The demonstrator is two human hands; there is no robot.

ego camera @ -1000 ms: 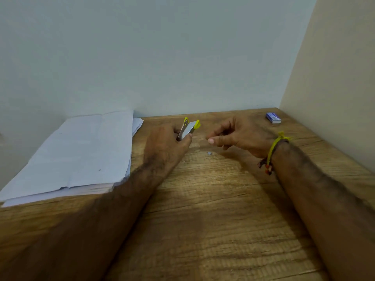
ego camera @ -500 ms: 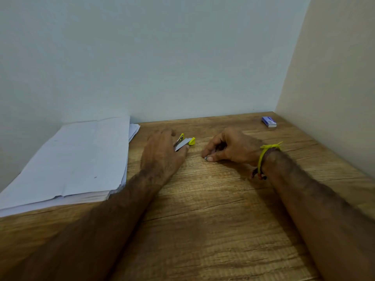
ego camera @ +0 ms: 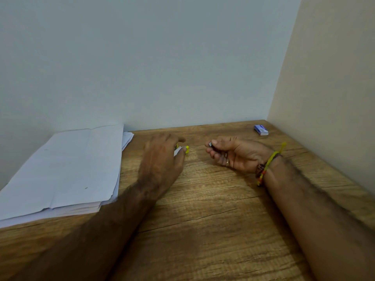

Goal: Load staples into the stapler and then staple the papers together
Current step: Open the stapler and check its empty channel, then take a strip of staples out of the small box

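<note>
Wooden desk [ego camera: 213, 230]: one paper stack [ego camera: 60, 169] far left at the wall, one staple box [ego camera: 261, 130] far right corner, left hand [ego camera: 162, 159] grips one yellow stapler [ego camera: 181, 150] mid-desk, right hand [ego camera: 235, 154] pinches one staple strip [ego camera: 210, 144], near side open.

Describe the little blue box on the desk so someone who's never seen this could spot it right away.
Follow the wooden desk to its far right corner, where the two walls meet. The small blue box lies there alone, flat on the wood, beyond the right hand. It is the only blue item in view.
</note>
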